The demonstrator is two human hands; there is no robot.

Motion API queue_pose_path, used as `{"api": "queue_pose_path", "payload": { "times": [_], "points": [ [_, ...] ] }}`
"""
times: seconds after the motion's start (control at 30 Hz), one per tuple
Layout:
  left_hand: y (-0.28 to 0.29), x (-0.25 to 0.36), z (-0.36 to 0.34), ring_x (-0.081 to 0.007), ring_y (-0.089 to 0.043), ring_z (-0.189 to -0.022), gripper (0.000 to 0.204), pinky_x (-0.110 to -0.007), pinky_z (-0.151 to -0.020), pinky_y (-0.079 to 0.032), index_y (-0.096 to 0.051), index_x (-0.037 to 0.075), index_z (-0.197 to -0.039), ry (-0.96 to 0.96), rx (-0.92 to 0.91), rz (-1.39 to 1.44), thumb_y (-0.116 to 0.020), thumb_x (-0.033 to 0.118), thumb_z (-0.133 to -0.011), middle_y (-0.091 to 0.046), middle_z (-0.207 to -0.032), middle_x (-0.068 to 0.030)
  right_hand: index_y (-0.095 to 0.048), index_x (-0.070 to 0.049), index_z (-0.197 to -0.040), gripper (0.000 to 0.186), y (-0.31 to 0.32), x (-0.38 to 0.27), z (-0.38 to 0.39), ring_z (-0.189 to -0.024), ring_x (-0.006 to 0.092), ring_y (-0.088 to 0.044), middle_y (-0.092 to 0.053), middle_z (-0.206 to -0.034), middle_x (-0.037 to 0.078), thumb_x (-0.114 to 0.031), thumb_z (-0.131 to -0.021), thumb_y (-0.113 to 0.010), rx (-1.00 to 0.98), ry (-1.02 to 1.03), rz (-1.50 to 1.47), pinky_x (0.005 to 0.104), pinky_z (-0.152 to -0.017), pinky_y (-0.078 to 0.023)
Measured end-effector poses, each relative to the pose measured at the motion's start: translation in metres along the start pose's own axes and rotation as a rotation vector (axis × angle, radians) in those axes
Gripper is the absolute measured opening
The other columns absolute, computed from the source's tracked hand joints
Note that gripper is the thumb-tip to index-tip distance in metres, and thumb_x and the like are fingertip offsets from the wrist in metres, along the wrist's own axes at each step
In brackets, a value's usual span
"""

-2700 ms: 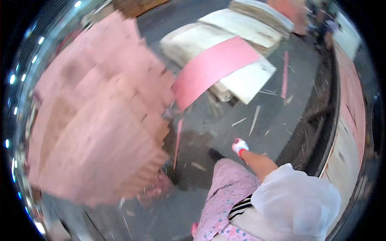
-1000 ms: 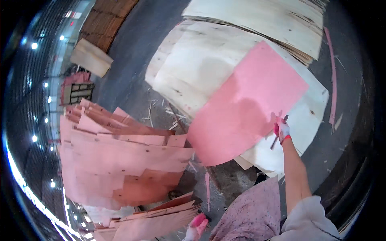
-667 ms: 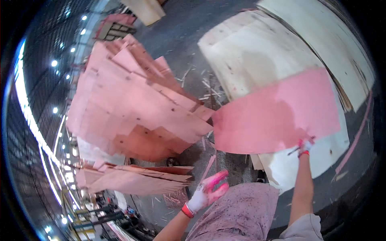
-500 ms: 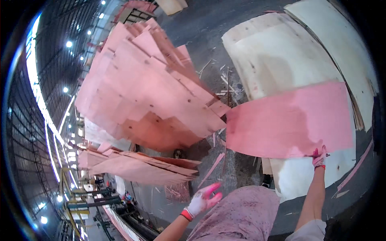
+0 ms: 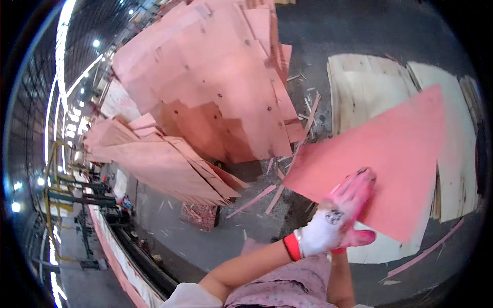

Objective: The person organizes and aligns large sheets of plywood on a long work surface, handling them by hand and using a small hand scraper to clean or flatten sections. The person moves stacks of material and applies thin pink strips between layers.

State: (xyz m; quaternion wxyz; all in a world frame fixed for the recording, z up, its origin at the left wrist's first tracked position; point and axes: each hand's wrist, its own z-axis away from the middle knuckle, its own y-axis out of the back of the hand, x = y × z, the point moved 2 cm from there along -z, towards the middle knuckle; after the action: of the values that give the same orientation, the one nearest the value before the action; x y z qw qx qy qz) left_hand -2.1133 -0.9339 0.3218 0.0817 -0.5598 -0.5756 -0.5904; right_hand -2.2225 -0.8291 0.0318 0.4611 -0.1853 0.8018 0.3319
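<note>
A thin pink-stained veneer sheet [image 5: 395, 159] slants over the pale stack, its right edge smeared by motion. In front of it is my left hand [image 5: 344, 215], in a white glove with pink-stained fingers and a red cuff. Its fingers stretch out along the sheet's lower part with the thumb apart; whether they press on it I cannot tell. My right forearm [image 5: 340, 280] rises behind the left hand, which hides my right hand and whatever it holds. Pale veneer sheets [image 5: 364, 92] lie stacked beneath and beyond the pink one.
A large fanned pile of pink veneer [image 5: 205, 66] stands ahead to the left, with a smaller pink pile [image 5: 159, 159] nearer. Another pale stack [image 5: 452, 138] lies at the far right. Wood strips [image 5: 251, 201] litter the grey floor. Machinery frames [image 5: 67, 195] stand at the left.
The pink sheet has turned, its right corner swinging up and its lower edge now slanting. My left hand has moved right onto the sheet; my right hand has come inward behind it. The view has shifted.
</note>
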Motion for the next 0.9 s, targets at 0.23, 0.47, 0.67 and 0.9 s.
{"api": "queue_pose_path", "payload": {
  "times": [0.23, 0.47, 0.67, 0.9],
  "points": [
    [0.12, -0.052, 0.072, -0.0178, -0.06, -0.096, 0.039, -0.029, -0.084, -0.049, -0.055, -0.001, -0.122, 0.331, 0.403, 0.757, -0.059, 0.001, -0.083, -0.061, -0.115, -0.013, -0.058, 0.001, -0.11, 0.045, -0.054, -0.227, -0.06, -0.09, 0.0251, -0.061, -0.062, -0.104, 0.012, -0.011, -0.07, -0.076, -0.571, 0.182, -0.335, 0.0358, -0.076, -0.05],
    [0.195, -0.103, 0.14, -0.0132, -0.062, -0.09, 0.027, -0.029, -0.081, -0.05, -0.062, 0.001, -0.109, 0.403, 0.389, 0.896, -0.066, 0.013, -0.086, -0.068, -0.098, -0.0078, -0.049, -0.01, -0.131, 0.071, -0.043, -0.403, -0.108, -0.095, 0.0285, -0.06, -0.046, -0.136, 0.015, -0.008, -0.065, -0.077, -0.441, 1.097, 0.016, 0.0365, -0.07, -0.047],
    [0.212, -0.179, 0.179, -0.0208, -0.056, -0.109, 0.032, -0.034, -0.099, -0.044, -0.05, -0.001, -0.125, 0.383, 0.208, 1.249, -0.046, 0.012, -0.096, -0.057, -0.121, -0.0106, -0.055, -0.012, -0.117, 0.056, -0.105, -0.454, -0.083, -0.099, 0.0267, -0.059, -0.056, -0.12, 0.009, -0.023, -0.065, -0.074, -0.583, 1.041, 0.325, 0.0391, -0.075, -0.046],
    [0.269, -0.218, 0.162, -0.0185, -0.061, -0.096, 0.031, -0.032, -0.086, -0.049, -0.054, -0.004, -0.116, 0.356, 0.034, 1.048, -0.045, 0.016, -0.094, -0.063, -0.107, -0.0114, -0.058, -0.014, -0.094, 0.033, -0.136, -0.463, -0.083, -0.085, 0.0283, -0.06, -0.06, -0.1, 0.006, -0.017, -0.064, -0.072, -0.575, 1.1, 0.211, 0.0402, -0.073, -0.044]
  ]
}}
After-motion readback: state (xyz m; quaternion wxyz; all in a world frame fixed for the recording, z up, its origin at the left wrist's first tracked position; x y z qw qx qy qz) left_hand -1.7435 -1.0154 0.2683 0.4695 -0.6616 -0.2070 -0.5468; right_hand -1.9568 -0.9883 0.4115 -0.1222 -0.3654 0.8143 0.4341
